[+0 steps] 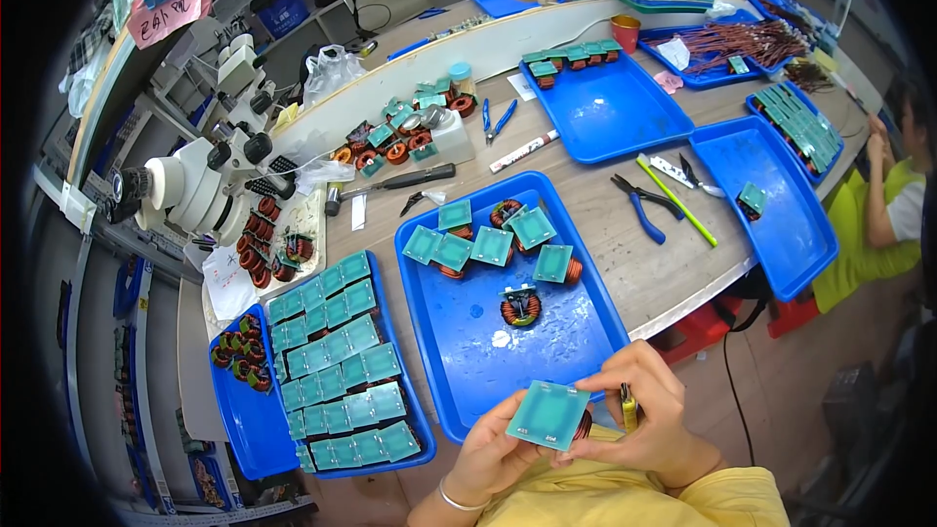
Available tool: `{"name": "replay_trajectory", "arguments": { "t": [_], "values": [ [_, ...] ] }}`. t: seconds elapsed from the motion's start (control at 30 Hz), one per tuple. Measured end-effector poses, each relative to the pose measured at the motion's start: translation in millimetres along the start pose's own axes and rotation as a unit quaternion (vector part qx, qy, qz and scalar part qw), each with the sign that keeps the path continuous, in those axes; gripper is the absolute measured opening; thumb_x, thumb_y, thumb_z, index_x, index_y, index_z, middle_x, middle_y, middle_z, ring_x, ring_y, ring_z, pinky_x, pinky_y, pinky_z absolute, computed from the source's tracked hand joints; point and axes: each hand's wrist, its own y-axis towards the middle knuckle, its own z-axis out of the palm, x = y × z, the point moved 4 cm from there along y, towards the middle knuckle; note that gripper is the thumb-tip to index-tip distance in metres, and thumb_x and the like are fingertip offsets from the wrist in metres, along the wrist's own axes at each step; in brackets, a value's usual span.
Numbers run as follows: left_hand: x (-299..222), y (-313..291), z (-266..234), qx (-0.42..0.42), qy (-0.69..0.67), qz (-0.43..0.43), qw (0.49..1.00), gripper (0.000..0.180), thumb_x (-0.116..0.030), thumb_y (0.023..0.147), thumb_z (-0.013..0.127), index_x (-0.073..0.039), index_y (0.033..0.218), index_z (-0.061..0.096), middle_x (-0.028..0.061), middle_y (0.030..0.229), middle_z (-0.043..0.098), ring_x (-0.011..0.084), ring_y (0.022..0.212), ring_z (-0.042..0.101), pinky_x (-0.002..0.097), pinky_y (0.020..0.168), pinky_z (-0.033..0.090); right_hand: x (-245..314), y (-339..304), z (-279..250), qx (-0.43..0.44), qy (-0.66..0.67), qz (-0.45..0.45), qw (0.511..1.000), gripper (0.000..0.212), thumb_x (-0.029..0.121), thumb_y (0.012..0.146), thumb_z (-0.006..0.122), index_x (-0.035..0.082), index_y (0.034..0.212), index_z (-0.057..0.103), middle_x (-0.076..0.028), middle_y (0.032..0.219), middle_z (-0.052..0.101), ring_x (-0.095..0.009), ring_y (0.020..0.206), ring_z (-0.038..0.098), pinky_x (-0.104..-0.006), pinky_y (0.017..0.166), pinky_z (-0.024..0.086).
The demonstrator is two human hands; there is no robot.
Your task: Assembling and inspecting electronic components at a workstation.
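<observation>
A toroidal coil with a square green circuit board (549,416) is held up in front of my yellow clothing, board face toward me. My left hand (491,457) is closed on the board's left side. On the other side, my right hand (652,417) grips the coil, and a small yellow-handled tool (629,408) is tucked among its fingers; the tool's working end cannot be made out. Just beyond my hands lies a blue tray (468,368) with several similar board-topped coils at its far end. One coil (520,306) there lies with its copper winding showing.
To the left, a blue tray (427,437) carries rows of green-board coils. A microscope (181,176) stands behind it. Pliers (639,210), a yellow-green stick (678,202) and a hammer (390,182) lie on the table. Farther right are more blue trays (795,273) and another person (883,215).
</observation>
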Motion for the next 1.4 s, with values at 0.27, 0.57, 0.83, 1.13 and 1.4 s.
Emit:
{"name": "replay_trajectory", "arguments": {
  "t": [0.27, 0.57, 0.83, 1.13, 1.4],
  "values": [
    [-7.9, 5.4, 18.4, 0.054, -0.084, 0.061, 0.993, 0.057, -0.039, 0.090, 0.037, -0.010, 0.135, 0.016, 0.0213, 0.100, 0.049, 0.0205, 0.064, 0.049, 0.0254, 0.052, 0.041, -4.5, 2.7, -1.9, 0.067, 0.030, -0.001, 0.997, 0.029, 0.015, 0.078, 0.057, -0.001, 0.102, 0.057, -0.010, 0.074, 0.050, -0.015, 0.051, 0.044, -0.0253, 0.049, 0.038],
    [-10.2, -2.9, 24.2, -0.006, 0.050, 0.018, 0.999, 0.064, -0.047, 0.086, 0.041, -0.005, 0.130, 0.020, 0.0106, 0.092, 0.052, 0.0153, 0.054, 0.047, 0.0228, 0.047, 0.036, 2.3, 6.4, 0.0, 0.169, 0.039, 0.008, 0.985, 0.035, 0.004, 0.077, 0.056, 0.004, 0.112, 0.054, -0.011, 0.081, 0.052, -0.023, 0.067, 0.060, -0.0278, 0.063, 0.047],
    [-9.1, -7.3, 25.7, -0.035, 0.144, 0.058, 0.987, 0.057, -0.047, 0.085, 0.042, -0.004, 0.121, 0.031, 0.0068, 0.083, 0.051, 0.0106, 0.052, 0.048, 0.0195, 0.045, 0.036, 16.5, 2.3, 4.0, 0.248, 0.035, -0.033, 0.968, 0.029, -0.001, 0.074, 0.062, 0.004, 0.102, 0.062, -0.010, 0.098, 0.043, -0.012, 0.063, 0.059, -0.0268, 0.062, 0.048],
    [-13.5, -12.3, 25.5, -0.072, 0.306, 0.147, 0.938, 0.048, -0.039, 0.087, 0.046, -0.003, 0.118, 0.036, 0.0049, 0.078, 0.051, 0.0068, 0.053, 0.047, 0.0179, 0.045, 0.038, 17.4, -4.3, 8.7, 0.226, 0.050, 0.002, 0.973, 0.027, -0.001, 0.075, 0.060, 0.005, 0.101, 0.062, -0.010, 0.092, 0.044, -0.014, 0.067, 0.056, -0.0255, 0.061, 0.045],
    [-8.2, -11.5, 26.7, -0.069, 0.230, 0.116, 0.964, 0.041, -0.032, 0.090, 0.044, -0.003, 0.117, 0.036, 0.0052, 0.076, 0.052, 0.0070, 0.051, 0.047, 0.0174, 0.043, 0.035, 11.6, -8.0, 2.5, 0.157, 0.099, 0.006, 0.983, 0.026, -0.001, 0.071, 0.062, 0.006, 0.096, 0.064, -0.010, 0.088, 0.048, -0.018, 0.079, 0.050, -0.0258, 0.065, 0.043]
  ]
}}
